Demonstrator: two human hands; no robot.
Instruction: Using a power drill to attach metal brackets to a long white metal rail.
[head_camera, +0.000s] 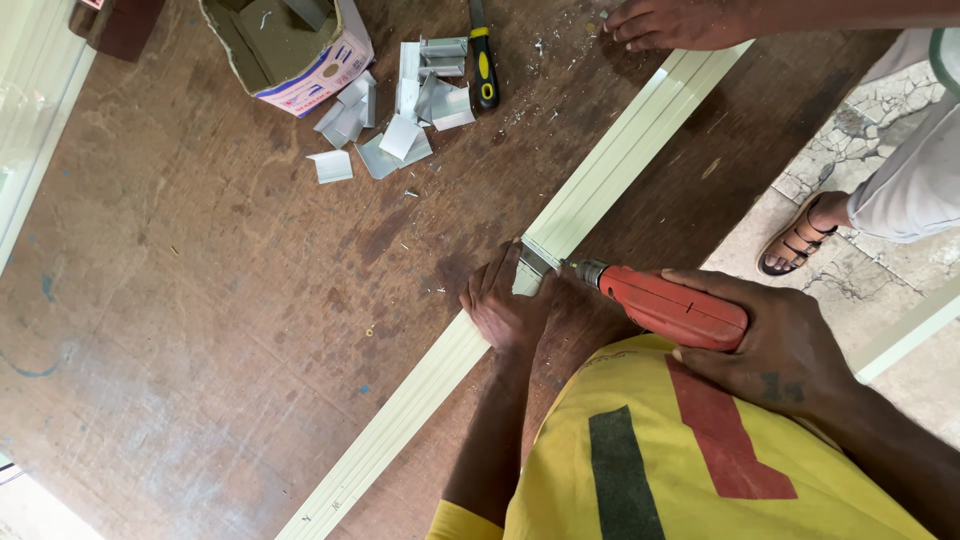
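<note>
A long cream metal profile (610, 170) lies diagonally across the brown wooden table (200, 300). My left hand (505, 305) presses down on it beside a small grey bracket (534, 262) set at the joint. In my right hand (775, 345) is a red power drill (670, 305), its bit pointing left at the bracket. My yellow shirt hides the near part of the profile.
Another person's hand (675, 22) rests on the profile's far end; their sandalled foot (800, 235) stands on the cracked floor at right. Several grey metal brackets (400, 110), an open cardboard box (290, 45) and a yellow-handled tool (484, 60) lie at the table's far side.
</note>
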